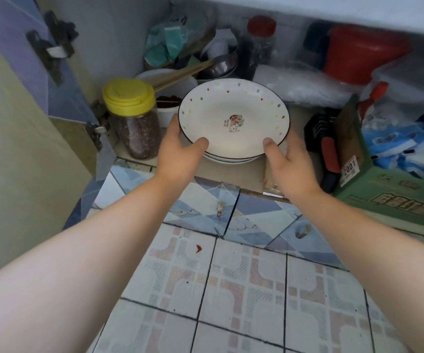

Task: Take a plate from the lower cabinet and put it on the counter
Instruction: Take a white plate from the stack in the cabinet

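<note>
Clutter packs the lower cabinet (134, 34) round the plate (233, 118). Left of it, just beside the rim: clear jar (134, 118) w/ yellow lid, dark reddish contents. Behind the jar a small white tub (166, 108) of sth dark, partly hidden by the plate. Further back: steel bowls (218, 66), wooden chopsticks (182, 72) lying across them, crumpled teal bag (162, 44), dark bottle w/ red cap (256, 44). Right rear: clear plastic bags (300, 85) and a red container (358, 52), blurred. Right front: green carton (384, 189) w/ a white sticker reading "2001"; larger print along its side is not legible. A black-and-red tool (328, 151) sits between carton and plate. Blue-white packets (396, 143) behind the carton. Cabinet door (27, 138) stands open at left, hinges showing.

Plate is white, dark rim, coloured dots and triangles round the edge, small cartoon figure at centre. It sits tilted, top of a short stack of plates (231, 159) at the cabinet's front edge, far rim higher than the near one.

Left hand (180, 149) clasps the plate's near-left edge: thumb on top of the rim, fingers under and hidden. Right hand (287, 161) does the same on the near-right edge, thumb on the rim, fingers out of sight below. Both forearms bare, reaching in over the patterned floor tiles (231, 289).
</note>
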`<action>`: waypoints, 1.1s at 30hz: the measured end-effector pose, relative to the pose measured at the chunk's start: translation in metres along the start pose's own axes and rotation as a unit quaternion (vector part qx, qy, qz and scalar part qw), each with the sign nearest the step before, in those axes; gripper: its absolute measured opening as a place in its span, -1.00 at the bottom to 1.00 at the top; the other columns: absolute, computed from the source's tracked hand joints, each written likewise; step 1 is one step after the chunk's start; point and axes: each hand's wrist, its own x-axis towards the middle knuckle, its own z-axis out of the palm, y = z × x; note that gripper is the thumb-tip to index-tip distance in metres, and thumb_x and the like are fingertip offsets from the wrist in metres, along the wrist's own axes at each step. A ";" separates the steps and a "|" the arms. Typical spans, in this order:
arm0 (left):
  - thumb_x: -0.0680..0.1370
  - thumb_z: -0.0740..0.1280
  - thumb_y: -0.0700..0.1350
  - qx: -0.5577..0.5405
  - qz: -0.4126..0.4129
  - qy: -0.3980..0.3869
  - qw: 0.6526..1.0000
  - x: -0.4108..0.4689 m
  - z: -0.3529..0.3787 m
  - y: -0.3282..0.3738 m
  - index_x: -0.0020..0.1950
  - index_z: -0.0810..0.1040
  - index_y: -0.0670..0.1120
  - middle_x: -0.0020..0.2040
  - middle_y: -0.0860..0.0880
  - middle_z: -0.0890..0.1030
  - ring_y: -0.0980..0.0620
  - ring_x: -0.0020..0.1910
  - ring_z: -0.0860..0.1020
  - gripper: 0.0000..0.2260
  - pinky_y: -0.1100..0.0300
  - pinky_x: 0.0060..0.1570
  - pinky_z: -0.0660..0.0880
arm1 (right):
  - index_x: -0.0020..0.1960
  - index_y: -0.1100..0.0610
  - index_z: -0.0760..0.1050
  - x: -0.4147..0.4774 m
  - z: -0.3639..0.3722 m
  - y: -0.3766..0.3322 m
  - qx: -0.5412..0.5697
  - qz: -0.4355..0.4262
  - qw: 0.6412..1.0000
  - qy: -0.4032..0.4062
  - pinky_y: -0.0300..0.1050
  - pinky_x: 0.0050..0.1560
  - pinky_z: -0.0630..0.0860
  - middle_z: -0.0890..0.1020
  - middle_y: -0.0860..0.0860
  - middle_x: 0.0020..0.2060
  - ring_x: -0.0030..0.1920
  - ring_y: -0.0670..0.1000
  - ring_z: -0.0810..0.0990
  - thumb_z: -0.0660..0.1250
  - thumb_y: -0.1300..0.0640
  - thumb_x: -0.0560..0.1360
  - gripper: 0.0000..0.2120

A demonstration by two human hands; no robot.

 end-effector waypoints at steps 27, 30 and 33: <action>0.43 0.24 -0.36 -0.003 -0.116 -0.086 0.989 -0.237 -0.140 0.217 0.40 0.36 0.01 0.24 0.02 0.57 0.08 0.21 0.52 -0.44 0.24 0.14 0.47 | 0.43 -0.17 0.19 -0.214 -0.125 -0.257 -0.006 0.137 0.989 -0.056 -0.28 0.14 0.21 0.34 -0.23 0.27 0.20 -0.34 0.26 0.24 -0.07 0.49 -0.47; 0.45 0.25 -0.37 -0.018 -0.105 -0.078 0.991 -0.255 -0.153 0.259 0.41 0.35 0.03 0.23 0.06 0.56 0.16 0.19 0.52 -0.43 0.28 0.13 0.47 | 0.44 -0.15 0.19 -0.218 -0.149 -0.300 0.013 0.131 0.990 -0.058 -0.14 0.25 0.25 0.35 -0.18 0.35 0.31 -0.19 0.29 0.27 -0.05 0.48 -0.44; 0.46 0.25 -0.38 -0.034 -0.096 -0.071 0.992 -0.277 -0.167 0.298 0.44 0.32 0.04 0.29 0.05 0.53 0.14 0.24 0.50 -0.40 0.17 0.22 0.45 | 0.42 -0.22 0.18 -0.227 -0.173 -0.344 0.030 0.125 0.989 -0.066 -0.10 0.27 0.29 0.36 -0.20 0.37 0.33 -0.16 0.31 0.30 -0.11 0.45 -0.42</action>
